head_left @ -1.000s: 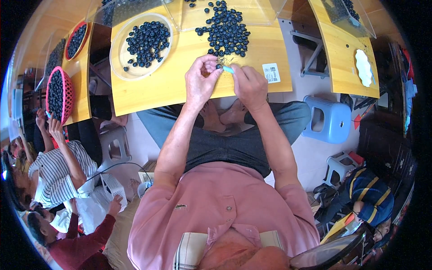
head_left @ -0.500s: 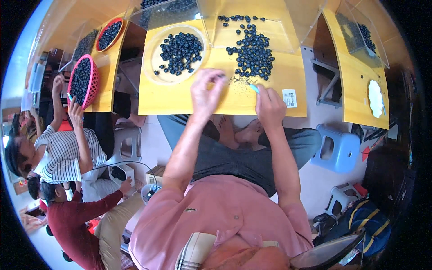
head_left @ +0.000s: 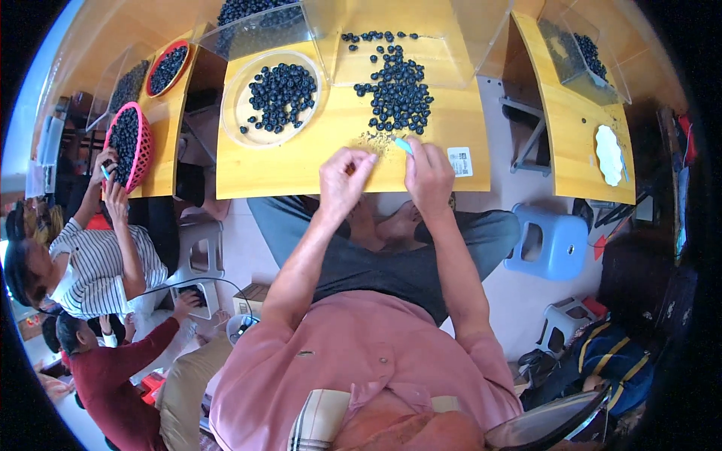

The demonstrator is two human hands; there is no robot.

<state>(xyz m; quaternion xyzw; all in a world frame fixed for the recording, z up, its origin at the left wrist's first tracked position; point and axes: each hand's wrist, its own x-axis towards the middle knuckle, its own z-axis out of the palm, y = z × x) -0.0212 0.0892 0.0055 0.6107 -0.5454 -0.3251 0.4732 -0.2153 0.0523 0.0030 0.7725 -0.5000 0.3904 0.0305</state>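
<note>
My left hand (head_left: 345,180) is over the near part of the yellow table, fingers curled and thumb against them. Whatever sits in that pinch is too small to make out. My right hand (head_left: 431,177) grips a small turquoise-handled tool (head_left: 403,145), its tip pointing toward my left hand. Beyond it spreads a loose pile of dark, round, berry-like pieces (head_left: 402,94), some with pale marks. Fine crumbs (head_left: 376,140) lie between the pile and my hands. On the left, a shallow clear round tray (head_left: 233,113) holds more dark pieces (head_left: 282,94).
Clear bins stand at the table's back; the left bin (head_left: 274,37) holds dark pieces. A white label (head_left: 459,161) lies at right. Leftward, a person (head_left: 113,259) in stripes works by a pink basket (head_left: 143,154). A blue stool (head_left: 549,240) stands to the right.
My left hand has drawn back toward me and to the right, closer to my right hand. The right hand still holds the tool at the pile's near edge. The whole view has shifted slightly.
</note>
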